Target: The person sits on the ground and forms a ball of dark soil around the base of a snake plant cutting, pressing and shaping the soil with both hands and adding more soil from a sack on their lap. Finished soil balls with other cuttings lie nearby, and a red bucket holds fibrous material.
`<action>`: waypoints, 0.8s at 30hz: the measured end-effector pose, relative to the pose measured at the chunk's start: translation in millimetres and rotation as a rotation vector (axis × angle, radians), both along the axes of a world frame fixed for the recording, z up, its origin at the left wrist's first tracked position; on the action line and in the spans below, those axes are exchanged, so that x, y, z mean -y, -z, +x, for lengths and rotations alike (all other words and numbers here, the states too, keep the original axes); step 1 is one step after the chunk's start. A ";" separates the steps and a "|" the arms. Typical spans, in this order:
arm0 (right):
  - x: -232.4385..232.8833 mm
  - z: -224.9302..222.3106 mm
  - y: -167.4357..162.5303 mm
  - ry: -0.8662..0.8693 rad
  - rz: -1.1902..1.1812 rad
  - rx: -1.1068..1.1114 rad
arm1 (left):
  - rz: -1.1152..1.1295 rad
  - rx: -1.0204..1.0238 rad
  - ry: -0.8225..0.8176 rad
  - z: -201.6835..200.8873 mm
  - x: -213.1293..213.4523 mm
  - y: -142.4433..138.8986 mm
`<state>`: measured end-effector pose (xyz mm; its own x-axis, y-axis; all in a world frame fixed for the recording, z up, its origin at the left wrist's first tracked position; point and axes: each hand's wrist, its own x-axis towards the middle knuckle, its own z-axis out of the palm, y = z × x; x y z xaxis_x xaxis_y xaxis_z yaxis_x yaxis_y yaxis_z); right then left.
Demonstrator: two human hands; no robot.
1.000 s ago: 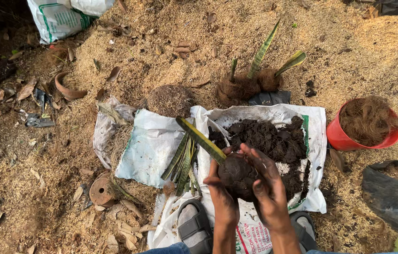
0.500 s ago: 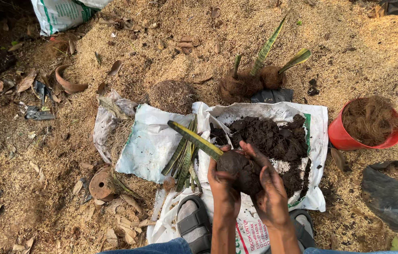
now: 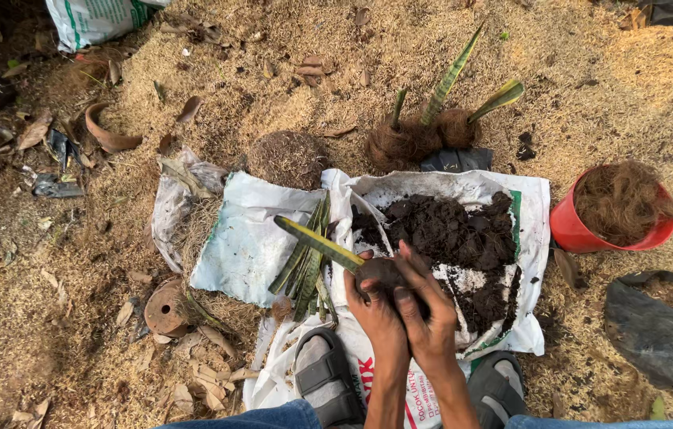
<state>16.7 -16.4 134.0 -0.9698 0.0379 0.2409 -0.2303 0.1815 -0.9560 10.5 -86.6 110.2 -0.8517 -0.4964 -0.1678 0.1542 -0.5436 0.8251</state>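
Note:
My left hand (image 3: pixel 375 308) and my right hand (image 3: pixel 425 306) are cupped together around a dark ball of soil (image 3: pixel 380 272). A long green leaf with yellow edges (image 3: pixel 317 242) sticks out of the ball toward the upper left. The hands hover over a white sack (image 3: pixel 527 199) spread flat, with a heap of dark soil (image 3: pixel 452 230) on it. A bundle of cut green leaves (image 3: pixel 309 262) lies just left of my hands on a second pale sack (image 3: pixel 245 238).
Behind the sack stand fibre-wrapped balls with upright leaves (image 3: pixel 424 131) and a bare fibre ball (image 3: pixel 285 157). A red pot of brown fibre (image 3: pixel 618 210) is at right, a dark bag (image 3: pixel 662 330) below it. My sandalled feet (image 3: pixel 324 373) rest on the sack's near edge. Straw covers the ground.
My hands have closed more tightly over the soil ball, the right hand now over its top. The leaf points more to the left and lies flatter.

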 end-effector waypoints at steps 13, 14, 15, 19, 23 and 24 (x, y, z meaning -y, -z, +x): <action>0.4 7.1 1.0 -0.043 -0.170 0.056 | 0.156 -0.155 0.060 1.9 4.2 -15.9; -0.4 6.1 -1.4 -0.089 -0.324 0.069 | 0.152 -0.106 0.027 1.0 4.0 -18.5; -2.3 5.9 -4.8 -0.137 -0.478 0.081 | 0.215 -0.153 0.051 -0.1 3.8 -21.7; -3.3 3.7 -20.7 -0.003 -0.199 -0.063 | 0.380 -0.241 0.293 -1.9 9.6 -37.5; -10.7 3.3 -37.6 -0.089 -0.752 0.233 | 0.257 -0.369 0.474 0.3 15.0 -44.6; -11.8 2.9 -40.2 -0.141 -0.832 0.315 | 0.255 -0.392 0.452 1.4 14.8 -44.2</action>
<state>19.7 -4.5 174.3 -0.9951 -0.0429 -0.0891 0.0968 -0.6076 -0.7883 11.9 -101.4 154.4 -0.9894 -0.0607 0.1321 0.1277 -0.7970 0.5904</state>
